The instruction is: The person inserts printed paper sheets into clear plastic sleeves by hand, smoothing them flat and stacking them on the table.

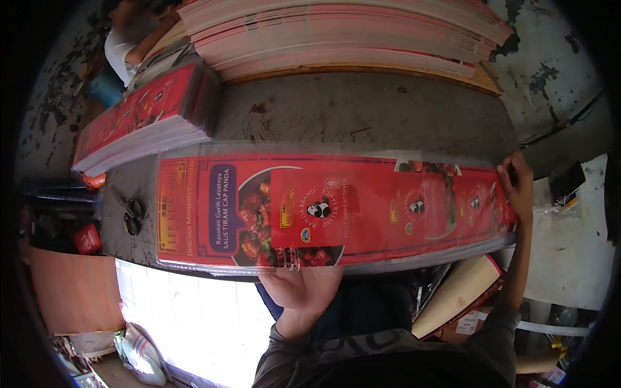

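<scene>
A long stack of red printed sheets (372, 194) lies across the table in front of me, with clear plastic showing along its edges. The print reads oyster sauce, with a panda logo and pictures of food. At the near edge, my left hand (301, 288) reaches under the stack, and its fingers are hidden there. My right hand (517, 184) grips the right end of the stack, fingertips on the top sheet near the far corner. Black-handled scissors (132, 216) lie left of the sheets.
Another pile of red printed sheets (139, 119) sits at the table's left back. Behind the grey tabletop (310, 107) rise tall stacks of sheets (343, 39) on a wooden board. A person (126, 48) is at the upper left. A white sack (141, 355) lies on the floor.
</scene>
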### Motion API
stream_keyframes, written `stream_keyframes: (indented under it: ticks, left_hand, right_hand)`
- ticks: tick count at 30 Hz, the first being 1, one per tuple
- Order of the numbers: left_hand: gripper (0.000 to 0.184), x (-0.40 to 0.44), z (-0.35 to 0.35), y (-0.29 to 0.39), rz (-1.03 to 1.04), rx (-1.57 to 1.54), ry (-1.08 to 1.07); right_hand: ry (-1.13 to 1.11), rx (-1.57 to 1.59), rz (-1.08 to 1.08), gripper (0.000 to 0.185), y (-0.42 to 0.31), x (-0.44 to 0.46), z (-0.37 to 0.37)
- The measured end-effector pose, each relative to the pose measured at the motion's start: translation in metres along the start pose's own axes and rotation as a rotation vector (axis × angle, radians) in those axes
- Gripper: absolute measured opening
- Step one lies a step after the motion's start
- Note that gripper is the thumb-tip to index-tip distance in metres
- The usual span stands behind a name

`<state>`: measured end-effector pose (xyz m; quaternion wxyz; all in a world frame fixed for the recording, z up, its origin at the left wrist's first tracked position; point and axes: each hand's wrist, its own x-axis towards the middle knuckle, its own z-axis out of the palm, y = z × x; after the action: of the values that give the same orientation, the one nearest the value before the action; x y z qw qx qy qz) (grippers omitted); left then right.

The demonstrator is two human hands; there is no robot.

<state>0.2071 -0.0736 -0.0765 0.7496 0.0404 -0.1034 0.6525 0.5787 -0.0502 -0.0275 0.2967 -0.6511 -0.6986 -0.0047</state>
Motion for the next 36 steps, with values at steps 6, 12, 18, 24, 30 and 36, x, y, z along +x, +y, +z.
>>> stream_keyframes:
  ticks: [6, 12, 18, 24, 30, 36]
  left_hand:
    - [0.066, 0.002, 0.005, 0.003, -0.091, 0.12, 0.138]
    - [0.073, 0.001, 0.009, 0.009, -0.175, 0.257, 0.287]
    - [0.065, -0.018, -0.029, 0.013, 0.062, -0.019, 0.076]
    - [0.066, -0.012, -0.018, 0.006, 0.087, -0.05, 0.069]
    - [0.079, 0.0, 0.002, 0.004, -0.092, 0.115, 0.101]
    - [0.079, -0.003, -0.004, 0.007, -0.065, 0.111, 0.055]
  right_hand:
    - [0.095, -0.276, -0.122, 0.015, -0.018, 0.0, -0.004]
    - [0.147, 0.195, -0.449, 0.02, -0.139, -0.04, 0.022]
    - [-0.129, 0.227, -0.803, 0.028, -0.213, -0.065, 0.081]
    - [-0.077, 0.237, -0.775, 0.034, -0.209, -0.075, 0.085]
    - [-0.172, -0.149, -0.265, 0.081, -0.19, -0.098, 0.087]
    - [-0.314, -0.277, 0.141, 0.077, -0.18, -0.09, 0.06]
